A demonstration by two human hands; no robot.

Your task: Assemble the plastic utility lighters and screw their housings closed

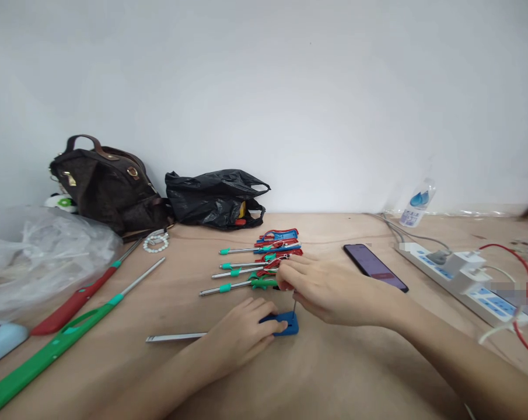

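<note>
Carefully, lower centre, my left hand clasps the blue handle; my right hand grips a thin rod, best upright.

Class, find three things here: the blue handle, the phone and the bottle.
Blue handle [292,329]: head view, on its right end.
Phone [375,267]: head view, middle of its screen.
Bottle [419,200]: head view, on its label.
</note>
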